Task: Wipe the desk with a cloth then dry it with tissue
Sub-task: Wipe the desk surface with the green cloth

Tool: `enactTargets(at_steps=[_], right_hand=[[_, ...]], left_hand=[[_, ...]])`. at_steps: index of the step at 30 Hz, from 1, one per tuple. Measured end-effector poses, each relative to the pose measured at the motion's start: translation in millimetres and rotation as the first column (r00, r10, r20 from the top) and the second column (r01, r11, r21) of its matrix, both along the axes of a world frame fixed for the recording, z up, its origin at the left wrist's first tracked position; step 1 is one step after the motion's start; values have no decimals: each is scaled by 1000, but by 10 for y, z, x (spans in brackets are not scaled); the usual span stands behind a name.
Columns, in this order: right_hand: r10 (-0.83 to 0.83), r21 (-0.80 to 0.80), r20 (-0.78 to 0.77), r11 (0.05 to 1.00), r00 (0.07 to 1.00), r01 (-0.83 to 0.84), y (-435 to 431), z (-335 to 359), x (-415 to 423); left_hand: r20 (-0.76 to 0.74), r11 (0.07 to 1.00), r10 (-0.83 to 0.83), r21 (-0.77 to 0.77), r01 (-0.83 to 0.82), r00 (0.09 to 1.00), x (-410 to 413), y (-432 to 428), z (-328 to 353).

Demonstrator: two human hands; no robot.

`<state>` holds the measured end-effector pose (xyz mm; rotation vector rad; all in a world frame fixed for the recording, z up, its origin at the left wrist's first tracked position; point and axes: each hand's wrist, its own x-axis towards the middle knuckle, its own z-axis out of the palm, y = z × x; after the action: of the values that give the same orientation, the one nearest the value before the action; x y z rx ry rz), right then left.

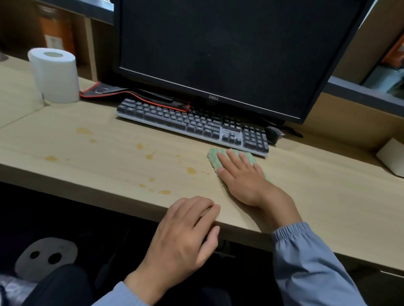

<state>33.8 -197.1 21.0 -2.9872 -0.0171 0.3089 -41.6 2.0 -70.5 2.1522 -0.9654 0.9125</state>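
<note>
while the right hand [242,179] presses flat-fingered on a green patterned cloth [213,157] before the grey keyboard [193,125], the left hand [186,232] rests loosely curled, holding nothing, on the pale wooden worktop [101,165] edge beside amber spill drops [191,170].

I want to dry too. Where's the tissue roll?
In the head view, the tissue roll stands upright at the desk's far left, beside the red-edged mouse pad.
</note>
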Motion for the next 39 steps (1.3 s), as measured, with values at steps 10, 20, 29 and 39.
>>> enactTargets(at_steps=[10, 20, 29, 39], right_hand=[[102, -19, -4, 995, 995, -102, 313, -19, -1124], [15, 1, -42, 1000, 999, -15, 338, 37, 83], [87, 16, -9, 996, 996, -87, 576, -13, -490], [64, 15, -37, 998, 997, -63, 749, 11, -330]], left_hand=[[67, 990, 66, -125, -57, 996, 45, 403, 12], [84, 958, 236, -189, -217, 968, 50, 682, -174], [55, 910, 378, -208, -359, 924, 285, 975, -212], [93, 923, 314, -262, -281, 945, 391, 952, -467]])
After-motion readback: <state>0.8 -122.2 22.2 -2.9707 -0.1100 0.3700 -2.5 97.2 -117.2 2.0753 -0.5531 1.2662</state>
